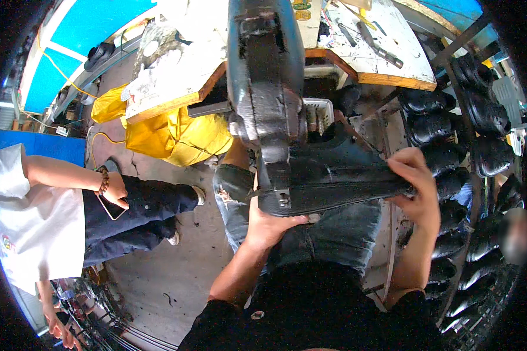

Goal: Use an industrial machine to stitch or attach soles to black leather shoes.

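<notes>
A black leather shoe [339,172] lies across my lap, with a stitched edge running along its near side. Its left end sits under the head of a dark, worn machine [266,76] that comes down from the top of the view. Whether the machine touches the leather I cannot tell. My left hand [269,225] grips the shoe's left end from below, thumb stretched along the near edge and other fingers hidden. On the opposite end, my right hand [417,186] has its fingers and thumb closed round the shoe's tip.
White worktables with wooden edges [386,79] flank the machine; a hammer-like tool [380,50] lies on the right one. Racks of black shoes [433,155] stand close on my right. Yellow cloth [175,134] hangs at left. A person in a white shirt [38,216] holds a phone [111,207].
</notes>
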{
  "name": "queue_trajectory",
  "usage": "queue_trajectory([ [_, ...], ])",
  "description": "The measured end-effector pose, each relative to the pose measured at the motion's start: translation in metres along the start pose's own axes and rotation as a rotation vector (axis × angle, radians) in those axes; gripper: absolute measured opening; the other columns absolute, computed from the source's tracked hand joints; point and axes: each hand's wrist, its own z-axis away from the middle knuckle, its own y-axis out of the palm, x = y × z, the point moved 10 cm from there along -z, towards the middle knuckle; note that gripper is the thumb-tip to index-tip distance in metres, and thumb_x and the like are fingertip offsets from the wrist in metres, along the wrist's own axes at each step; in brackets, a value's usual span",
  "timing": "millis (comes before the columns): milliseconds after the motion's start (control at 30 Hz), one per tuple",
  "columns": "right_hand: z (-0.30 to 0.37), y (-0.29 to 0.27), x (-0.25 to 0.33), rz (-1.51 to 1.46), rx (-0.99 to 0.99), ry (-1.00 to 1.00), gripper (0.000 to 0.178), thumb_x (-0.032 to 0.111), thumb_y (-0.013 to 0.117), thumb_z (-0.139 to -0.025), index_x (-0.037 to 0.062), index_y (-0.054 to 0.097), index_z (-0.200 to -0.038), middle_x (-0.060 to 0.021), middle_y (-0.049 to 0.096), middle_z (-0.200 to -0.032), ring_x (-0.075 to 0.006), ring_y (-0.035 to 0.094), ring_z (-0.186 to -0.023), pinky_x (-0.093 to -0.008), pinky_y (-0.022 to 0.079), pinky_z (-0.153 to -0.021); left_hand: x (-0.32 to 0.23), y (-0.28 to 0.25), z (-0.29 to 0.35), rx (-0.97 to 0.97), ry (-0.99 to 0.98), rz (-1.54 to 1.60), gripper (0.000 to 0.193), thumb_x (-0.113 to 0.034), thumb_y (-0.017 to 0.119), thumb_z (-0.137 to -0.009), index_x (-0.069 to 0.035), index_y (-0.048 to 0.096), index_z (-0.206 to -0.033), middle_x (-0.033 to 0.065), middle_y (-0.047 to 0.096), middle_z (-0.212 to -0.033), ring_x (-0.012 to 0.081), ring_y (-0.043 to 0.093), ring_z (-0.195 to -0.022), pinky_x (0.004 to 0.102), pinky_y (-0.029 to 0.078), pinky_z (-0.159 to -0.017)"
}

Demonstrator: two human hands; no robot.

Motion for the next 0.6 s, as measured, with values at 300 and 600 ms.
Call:
queue_trajectory([
  [300,-0.012,-0.009,0.075,0.263,-0.044,-0.067,0.066,0.027,0.092,-0.052,0.0103,0.073,-0.112,-0.0072,0.072,-0.104,-0.0294,0.065,-0.098,-0.0425,0.052,-0.088,-0.014,-0.005,0.0,0.332,0.082,0.473,0.096,-0.069,0.063,-0.085,-0.007,0.035,-0.153,0.0167,0.052,-0.146,0.0348,0.051,-0.134,0.0568,0.041,-0.113],
  [600,0.204,-0.044,0.102,0.048,-0.174,0.42,0.061,0.016,0.089,-0.077,0.0027,0.062,-0.13,-0.0139,0.068,-0.125,-0.0263,0.066,-0.115,-0.0367,0.053,-0.097,0.101,0.054,-0.017,0.596,-0.375,0.161,0.052,-0.042,0.043,-0.107,-0.006,0.048,-0.144,0.0155,0.058,-0.14,0.0331,0.059,-0.124,0.0494,0.048,-0.104],
])
